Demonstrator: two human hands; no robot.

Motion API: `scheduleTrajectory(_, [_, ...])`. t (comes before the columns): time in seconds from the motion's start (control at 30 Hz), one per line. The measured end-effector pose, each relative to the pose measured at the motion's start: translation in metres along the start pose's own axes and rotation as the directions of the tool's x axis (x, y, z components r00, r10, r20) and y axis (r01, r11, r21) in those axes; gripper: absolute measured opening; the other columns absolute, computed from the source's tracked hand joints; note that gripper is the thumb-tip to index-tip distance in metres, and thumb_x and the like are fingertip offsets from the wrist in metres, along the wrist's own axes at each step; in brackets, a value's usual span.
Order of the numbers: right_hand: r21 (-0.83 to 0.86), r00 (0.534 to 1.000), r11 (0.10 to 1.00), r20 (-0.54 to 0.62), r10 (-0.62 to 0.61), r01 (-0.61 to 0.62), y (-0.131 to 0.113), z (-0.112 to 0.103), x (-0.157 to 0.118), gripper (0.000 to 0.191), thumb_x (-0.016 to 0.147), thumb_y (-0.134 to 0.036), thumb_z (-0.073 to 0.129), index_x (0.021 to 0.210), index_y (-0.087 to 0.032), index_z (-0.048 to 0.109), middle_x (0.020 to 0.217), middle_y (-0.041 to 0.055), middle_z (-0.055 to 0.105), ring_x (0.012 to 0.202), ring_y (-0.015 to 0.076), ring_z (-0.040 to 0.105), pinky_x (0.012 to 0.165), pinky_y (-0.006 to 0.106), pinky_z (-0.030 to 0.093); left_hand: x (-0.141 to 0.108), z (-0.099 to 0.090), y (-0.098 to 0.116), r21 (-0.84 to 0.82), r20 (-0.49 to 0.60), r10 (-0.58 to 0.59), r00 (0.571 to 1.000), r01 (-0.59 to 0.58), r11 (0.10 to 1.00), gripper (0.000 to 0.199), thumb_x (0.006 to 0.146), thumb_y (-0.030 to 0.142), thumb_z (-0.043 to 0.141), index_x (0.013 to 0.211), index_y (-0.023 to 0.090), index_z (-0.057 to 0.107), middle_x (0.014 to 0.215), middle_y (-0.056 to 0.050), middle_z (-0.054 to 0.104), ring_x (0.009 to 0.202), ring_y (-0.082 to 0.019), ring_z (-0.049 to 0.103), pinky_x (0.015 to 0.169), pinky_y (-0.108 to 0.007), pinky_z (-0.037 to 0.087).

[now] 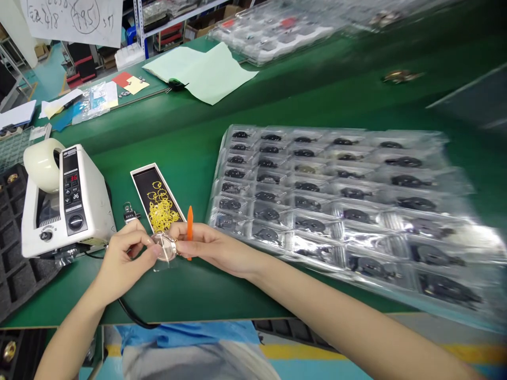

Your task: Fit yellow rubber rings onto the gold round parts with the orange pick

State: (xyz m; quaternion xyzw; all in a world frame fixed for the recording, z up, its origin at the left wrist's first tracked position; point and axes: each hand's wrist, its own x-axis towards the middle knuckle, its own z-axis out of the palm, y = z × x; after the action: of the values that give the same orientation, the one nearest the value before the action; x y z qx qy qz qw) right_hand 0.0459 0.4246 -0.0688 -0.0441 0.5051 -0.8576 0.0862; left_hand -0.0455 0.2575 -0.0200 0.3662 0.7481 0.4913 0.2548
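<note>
Green workbench [186, 303] below, left hand [125, 259] and right hand [212, 248] pinch a watch [163, 246] by its edges, orange pick [189, 227] upright behind.

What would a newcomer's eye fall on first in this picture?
The large clear blister tray of dark parts fills the right side of the green bench. At the centre, the left hand and right hand hold a round metal watch together, with an orange pry tool beside it. On the left stands a white tape dispenser with a red display.
</note>
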Motion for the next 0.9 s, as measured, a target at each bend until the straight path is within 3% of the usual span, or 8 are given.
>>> scheduleTrajectory(0.23, [-0.030, 1.000, 0.999, -0.014, 0.011, -0.011, -0.001, 0.001, 0.000, 0.039, 0.079, -0.053, 0.068, 0.073, -0.018, 0.051, 0.066, -0.0056, 0.041, 0.059, 0.0094, 0.032, 0.057, 0.026, 0.021, -0.001, 0.003, -0.002, 0.029, -0.019, 0.020, 1.000, -0.019, 0.999, 0.026, 0.081, 0.024, 0.059, 0.057, 0.019, 0.052, 0.064, 0.003, 0.038, 0.056, -0.012, 0.034, 0.052, -0.027, 0.026])
scheduleTrajectory(0.5, [-0.091, 0.998, 0.996, -0.068, -0.003, -0.004, 0.000, 0.000, 0.001, 0.041, 0.078, -0.056, 0.067, 0.073, -0.018, 0.051, 0.066, -0.0054, 0.040, 0.060, 0.0097, 0.031, 0.057, 0.026, 0.021, -0.002, 0.003, -0.003, 0.297, -0.104, 0.062, 0.993, -0.028, 0.955, 0.023, 0.082, 0.019, 0.058, 0.061, 0.018, 0.049, 0.066, 0.003, 0.041, 0.058, -0.010, 0.038, 0.053, -0.024, 0.030])
scheduleTrajectory(0.63, [-0.088, 0.994, 0.996, -0.112, 0.011, -0.021, -0.001, -0.001, 0.000, 0.041, 0.077, -0.056, 0.068, 0.072, -0.018, 0.051, 0.066, -0.0054, 0.039, 0.058, 0.0098, 0.031, 0.056, 0.025, 0.022, -0.001, -0.003, -0.002, 0.251, -0.166, 0.046, 0.985, -0.003, 0.968, 0.016, 0.083, 0.019, 0.058, 0.069, 0.019, 0.050, 0.068, 0.004, 0.045, 0.055, -0.009, 0.041, 0.050, -0.023, 0.032])
scheduleTrajectory(0.73, [-0.087, 0.995, 0.996, -0.100, 0.016, -0.024, -0.003, 0.000, 0.000, 0.042, 0.075, -0.057, 0.069, 0.072, -0.019, 0.052, 0.065, -0.0053, 0.040, 0.058, 0.0100, 0.032, 0.056, 0.025, 0.023, -0.002, -0.001, -0.003, 0.148, -0.201, 0.196, 0.960, -0.168, 0.975, 0.004, 0.083, 0.018, 0.060, 0.079, 0.020, 0.060, 0.080, -0.001, 0.054, 0.064, -0.011, 0.052, 0.054, -0.023, 0.041])
scheduleTrajectory(0.8, [-0.087, 0.996, 0.996, -0.085, 0.008, -0.016, -0.002, 0.002, -0.001, 0.043, 0.075, -0.058, 0.069, 0.072, -0.019, 0.052, 0.064, -0.0052, 0.041, 0.058, 0.0102, 0.033, 0.056, 0.025, 0.024, -0.002, 0.003, -0.004, 0.127, -0.161, 0.304, 0.939, -0.285, 0.950, 0.004, 0.082, 0.018, 0.064, 0.083, 0.020, 0.066, 0.094, -0.005, 0.061, 0.082, -0.016, 0.060, 0.068, -0.028, 0.048])
scheduleTrajectory(0.9, [-0.054, 0.995, 0.999, -0.096, -0.002, -0.003, 0.001, 0.004, -0.003, 0.043, 0.075, -0.057, 0.070, 0.072, -0.019, 0.052, 0.063, -0.0057, 0.041, 0.057, 0.0093, 0.032, 0.055, 0.024, 0.025, -0.002, 0.010, -0.010, 0.140, -0.083, 0.380, 0.921, -0.367, 0.920, 0.010, 0.080, 0.017, 0.068, 0.087, 0.022, 0.071, 0.111, -0.009, 0.063, 0.102, -0.022, 0.061, 0.087, -0.038, 0.049])
